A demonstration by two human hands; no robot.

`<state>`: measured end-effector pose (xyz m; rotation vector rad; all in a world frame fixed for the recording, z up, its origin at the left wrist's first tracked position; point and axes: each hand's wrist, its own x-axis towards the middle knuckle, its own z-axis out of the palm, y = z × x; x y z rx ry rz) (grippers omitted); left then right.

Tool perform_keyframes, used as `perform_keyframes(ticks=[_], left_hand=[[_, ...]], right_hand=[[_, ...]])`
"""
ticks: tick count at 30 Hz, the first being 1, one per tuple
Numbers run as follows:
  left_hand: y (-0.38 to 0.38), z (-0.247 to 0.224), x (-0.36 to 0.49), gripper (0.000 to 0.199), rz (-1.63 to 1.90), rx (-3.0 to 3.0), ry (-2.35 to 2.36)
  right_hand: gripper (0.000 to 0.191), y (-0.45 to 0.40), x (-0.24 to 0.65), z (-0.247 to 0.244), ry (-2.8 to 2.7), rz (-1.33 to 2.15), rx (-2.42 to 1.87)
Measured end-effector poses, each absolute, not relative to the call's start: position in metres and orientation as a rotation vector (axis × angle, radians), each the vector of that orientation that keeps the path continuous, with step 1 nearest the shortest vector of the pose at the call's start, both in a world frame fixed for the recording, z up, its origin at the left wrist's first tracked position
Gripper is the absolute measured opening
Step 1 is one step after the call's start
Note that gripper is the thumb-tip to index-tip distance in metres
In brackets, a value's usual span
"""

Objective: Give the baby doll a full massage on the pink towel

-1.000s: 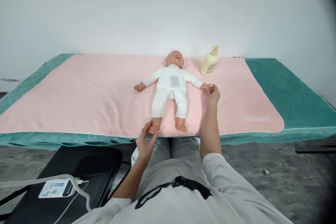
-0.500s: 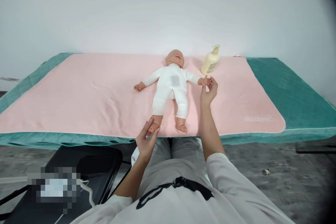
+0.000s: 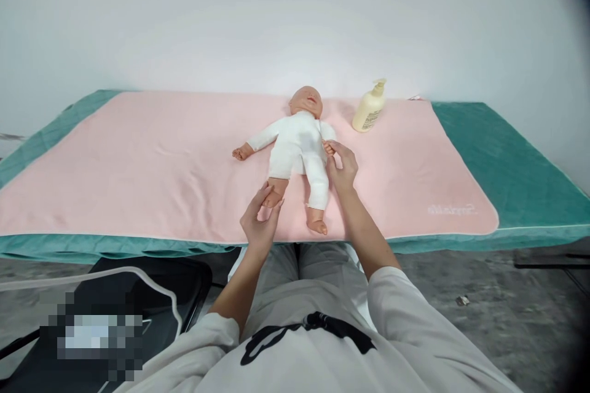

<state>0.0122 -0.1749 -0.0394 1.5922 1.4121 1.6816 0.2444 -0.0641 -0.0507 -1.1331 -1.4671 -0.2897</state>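
Observation:
A baby doll point(image 3: 291, 135) in a white cloth body lies on its back on a pink mat point(image 3: 138, 159), head towards the wall. My left hand point(image 3: 260, 215) grips the doll's foot on the left side, thumb and fingers around it, with that leg bent up towards the body. My right hand point(image 3: 343, 166) pinches the doll's hand on the right side, drawn in beside its hip. The doll's other arm stretches out to the left, and its other leg lies straight. Behind my right hand stands a pale yellow pump bottle point(image 3: 369, 110).
Under the mat is a green padded cover point(image 3: 511, 166) on the table, set against a white wall point(image 3: 230, 18). A black chair point(image 3: 184, 276) with a white cable point(image 3: 133, 270) is at the lower left. A small scrap point(image 3: 463, 301) lies on the floor to the right.
My left hand has pushed the doll's foot away from me, bending the leg. My right hand has brought the doll's hand leftward and down, from out at the side to its hip.

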Motion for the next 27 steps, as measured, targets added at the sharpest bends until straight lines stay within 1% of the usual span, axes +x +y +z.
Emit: perform_keyframes(ticks=[8,18,27], left_hand=[[-0.146,-0.019,0.018,0.040,1.685,1.703,1.450],[-0.110,0.000,0.036,0.039,1.679,1.831,1.405],[-0.104,0.004,0.035,0.039,1.653,1.836,1.382]], right_hand=[[0.030,-0.061,0.237,-0.052,-1.630,-0.195,-1.145],[0.028,-0.059,0.235,-0.054,-1.807,-0.277,-1.130],[0.030,-0.057,0.235,-0.055,-1.883,-0.299,-1.142]])
